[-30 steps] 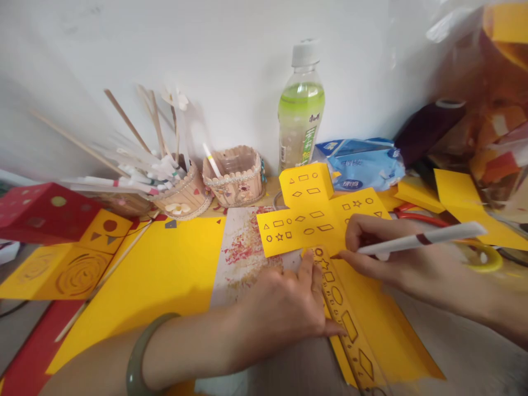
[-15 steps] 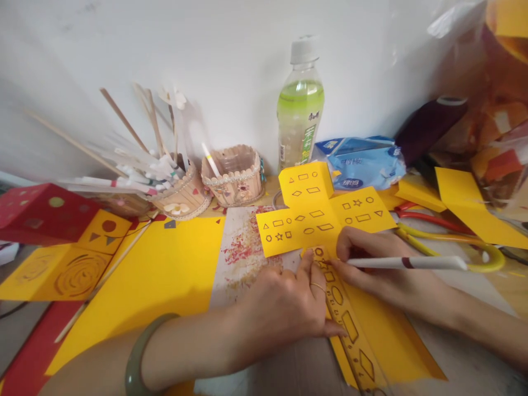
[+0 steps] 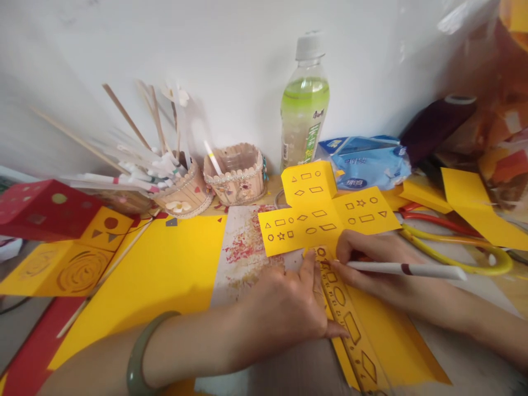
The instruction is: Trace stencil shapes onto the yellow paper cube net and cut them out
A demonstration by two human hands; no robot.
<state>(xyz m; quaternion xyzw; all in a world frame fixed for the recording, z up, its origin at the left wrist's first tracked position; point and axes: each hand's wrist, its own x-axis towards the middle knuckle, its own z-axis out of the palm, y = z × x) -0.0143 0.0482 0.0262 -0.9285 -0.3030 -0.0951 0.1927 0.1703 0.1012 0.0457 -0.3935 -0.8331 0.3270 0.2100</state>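
Observation:
With fingertips and thumb, my left hand [image 3: 284,308] presses a clear stencil ruler [image 3: 352,328] flat on yellow paper. The ruler has cut-out shapes and numbers along its edge. Between its thumb and fingers my right hand [image 3: 379,269] pinches a white pen [image 3: 406,268], tilted low, beside the ruler's upper end. The pen's tip is hidden by the fingers. Under both hands is a yellow paper cutout [image 3: 313,225], cross-shaped, with small outlined stars, triangles, rectangles and ovals drawn on its upper panels. A green bangle [image 3: 138,352] is on my left wrist.
A drink bottle [image 3: 305,104] and a blue wipes pack [image 3: 365,162] stand behind the cutout. Decorated baskets [image 3: 239,184] with pens and sticks line the wall. Yellow-handled scissors [image 3: 490,268] lie at right; a red paper box [image 3: 45,212] and yellow sheet [image 3: 165,269] at left.
The view has shifted slightly. The white pen's rear end tips a little lower, with my right hand still near the ruler's upper end. My left hand keeps its place on the ruler.

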